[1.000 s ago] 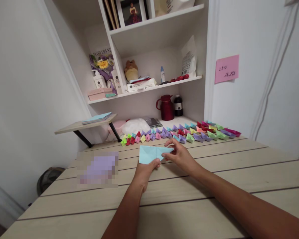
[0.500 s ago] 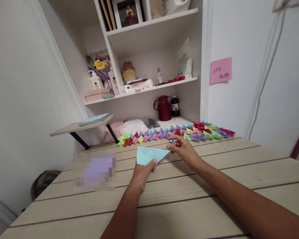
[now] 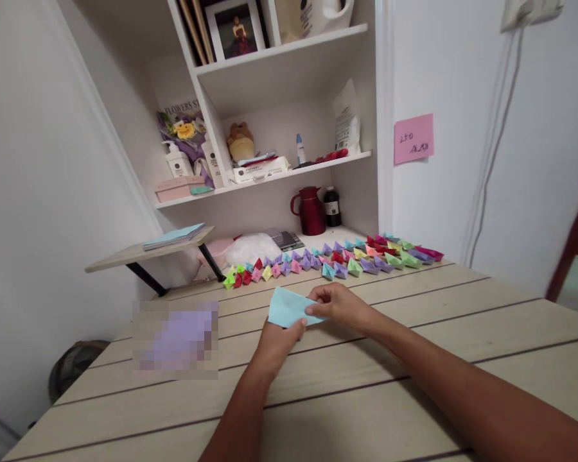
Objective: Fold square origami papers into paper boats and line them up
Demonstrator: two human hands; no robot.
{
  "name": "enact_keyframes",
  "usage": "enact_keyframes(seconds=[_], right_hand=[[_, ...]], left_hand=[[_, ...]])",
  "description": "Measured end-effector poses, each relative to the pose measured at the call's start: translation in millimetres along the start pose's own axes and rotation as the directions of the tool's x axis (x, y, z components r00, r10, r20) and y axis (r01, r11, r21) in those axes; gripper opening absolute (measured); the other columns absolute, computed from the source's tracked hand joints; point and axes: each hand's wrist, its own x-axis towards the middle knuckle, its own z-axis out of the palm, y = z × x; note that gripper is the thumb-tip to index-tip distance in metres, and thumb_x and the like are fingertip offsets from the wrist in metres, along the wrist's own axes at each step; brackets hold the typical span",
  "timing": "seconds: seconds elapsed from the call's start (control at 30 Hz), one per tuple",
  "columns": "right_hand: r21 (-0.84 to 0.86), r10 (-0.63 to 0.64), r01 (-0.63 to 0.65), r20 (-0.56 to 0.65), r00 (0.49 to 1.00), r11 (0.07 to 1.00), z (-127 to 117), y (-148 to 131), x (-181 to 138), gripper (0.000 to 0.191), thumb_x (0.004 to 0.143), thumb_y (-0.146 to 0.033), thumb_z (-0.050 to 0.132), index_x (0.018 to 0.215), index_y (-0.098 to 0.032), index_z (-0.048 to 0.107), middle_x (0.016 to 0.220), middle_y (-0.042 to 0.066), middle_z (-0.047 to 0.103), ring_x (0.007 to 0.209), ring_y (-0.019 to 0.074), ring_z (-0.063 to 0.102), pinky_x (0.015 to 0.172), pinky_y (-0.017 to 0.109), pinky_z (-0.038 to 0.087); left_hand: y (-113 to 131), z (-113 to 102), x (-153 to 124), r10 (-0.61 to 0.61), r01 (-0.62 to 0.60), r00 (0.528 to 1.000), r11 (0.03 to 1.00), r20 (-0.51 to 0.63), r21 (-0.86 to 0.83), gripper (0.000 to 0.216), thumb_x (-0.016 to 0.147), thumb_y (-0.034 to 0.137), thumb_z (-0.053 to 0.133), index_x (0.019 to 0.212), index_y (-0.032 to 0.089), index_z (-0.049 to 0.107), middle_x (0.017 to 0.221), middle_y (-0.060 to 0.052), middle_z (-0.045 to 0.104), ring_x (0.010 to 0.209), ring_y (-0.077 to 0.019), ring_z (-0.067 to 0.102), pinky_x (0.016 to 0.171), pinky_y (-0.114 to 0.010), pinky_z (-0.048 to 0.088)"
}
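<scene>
A light blue sheet of folded paper (image 3: 289,308) is held between my two hands, above the wooden table (image 3: 356,398). My left hand (image 3: 284,337) grips its lower edge, thumb on the near side and the other fingers mostly hidden behind. On the paper's right end my right hand (image 3: 340,305) is closed, thumb and fingers pinching it. Beyond the hands stand rows of small folded paper boats (image 3: 361,256) in many colours; a light blue boat (image 3: 328,271) is among the nearest to my right hand.
At the left, a small raised stand (image 3: 125,253) bears a stack of blue paper (image 3: 173,236). A blurred purple patch (image 3: 183,337) lies on the table's left side. Behind the boats are a red jug (image 3: 311,212), a dark bottle (image 3: 332,206) and a white plastic bag (image 3: 253,249).
My right hand has moved in from the paper's pointed right tip and now pinches its right part. That pointed end no longer sticks out to the right. The view has shifted slightly.
</scene>
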Motion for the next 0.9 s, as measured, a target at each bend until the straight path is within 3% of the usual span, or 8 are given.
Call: enact_keyframes(seconds=[0.13,0.23,0.37,0.53,0.63,0.77,0.83,0.9], right_hand=[[0.052,0.021,-0.021,-0.004,1.000,0.998,3.4,7.6,2.7,0.023,0.068,-0.033,0.071,0.065,-0.017,0.056,0.052,-0.008,0.043,0.048,0.0076,0.036,0.047,0.021,0.025],[0.102,0.002,-0.004,0.020,1.000,0.995,6.5,9.4,2.4,0.022,0.064,-0.030,0.074,0.072,-0.015,0.059,0.060,-0.005,0.052,0.054,0.0094,0.045,0.052,0.022,0.034],[0.141,-0.029,0.024,0.035,0.999,0.990,9.8,8.5,1.2,0.028,0.061,-0.028,0.076,0.082,-0.014,0.066,0.072,0.000,0.064,0.064,0.0144,0.055,0.062,0.026,0.044],[0.119,-0.079,0.090,-0.096,0.992,0.989,9.1,5.5,1.1,0.026,0.065,-0.035,0.074,0.080,-0.015,0.070,0.072,0.002,0.067,0.066,0.0185,0.059,0.065,0.031,0.048],[0.061,-0.158,0.177,-0.240,0.958,0.982,4.3,0.8,2.0,0.023,0.069,-0.036,0.072,0.083,-0.018,0.071,0.077,0.003,0.068,0.074,0.0209,0.060,0.074,0.036,0.048],[-0.048,-0.297,0.303,-0.394,0.870,0.952,-1.8,-10.8,0.0,0.016,0.073,-0.038,0.072,0.079,-0.024,0.072,0.092,0.004,0.065,0.094,0.0239,0.058,0.093,0.041,0.041],[-0.095,-0.379,0.372,-0.381,0.843,0.923,-1.6,-17.4,-3.6,0.013,0.073,-0.038,0.073,0.076,-0.025,0.074,0.104,0.005,0.062,0.106,0.0254,0.054,0.099,0.042,0.037],[-0.162,-0.483,0.455,-0.273,0.832,0.875,1.1,-22.2,-8.1,0.011,0.076,-0.036,0.072,0.078,-0.026,0.076,0.117,0.008,0.057,0.115,0.0270,0.050,0.101,0.043,0.036]], left_hand=[[3.8,-1.7,1.0,0.026,-0.027,0.999,0.999,-0.024,-0.035,0.024,0.068,0.034,0.073,0.082,0.015,0.067,0.070,-0.002,0.065,0.061,-0.0118,0.053,0.060,-0.023,0.042],[7.2,-1.4,0.6,0.035,-0.036,0.999,0.997,-0.015,-0.062,0.029,0.067,0.037,0.074,0.085,0.015,0.067,0.074,-0.002,0.065,0.060,-0.0107,0.052,0.059,-0.021,0.042],[9.9,0.8,-1.0,0.033,-0.033,0.999,0.998,0.004,-0.061,0.029,0.065,0.039,0.077,0.075,0.015,0.066,0.059,0.002,0.058,0.053,-0.0091,0.048,0.053,-0.020,0.038],[9.6,-2.9,0.3,0.034,-0.034,0.999,0.996,0.001,-0.076,0.034,0.069,0.047,0.074,0.066,0.016,0.061,0.057,0.001,0.057,0.050,-0.0094,0.048,0.054,-0.022,0.038],[7.9,-7.4,1.1,0.021,-0.019,0.999,0.996,0.024,-0.092,0.042,0.077,0.056,0.064,0.064,0.015,0.061,0.056,-0.001,0.059,0.048,-0.0101,0.049,0.053,-0.023,0.038],[6.4,-9.5,0.7,-0.029,0.048,0.990,0.989,0.138,-0.138,0.055,0.080,0.065,0.054,0.065,0.013,0.065,0.057,-0.005,0.063,0.045,-0.0118,0.051,0.052,-0.026,0.038],[7.4,-8.6,0.1,-0.045,0.086,0.979,0.976,0.201,-0.202,0.062,0.080,0.070,0.049,0.072,0.011,0.069,0.063,-0.009,0.067,0.051,-0.0145,0.055,0.057,-0.028,0.042],[9.8,-6.9,-0.8,-0.049,0.120,0.970,0.947,0.237,-0.299,0.072,0.078,0.075,0.043,0.082,0.010,0.072,0.072,-0.012,0.070,0.062,-0.0184,0.061,0.064,-0.030,0.044]])
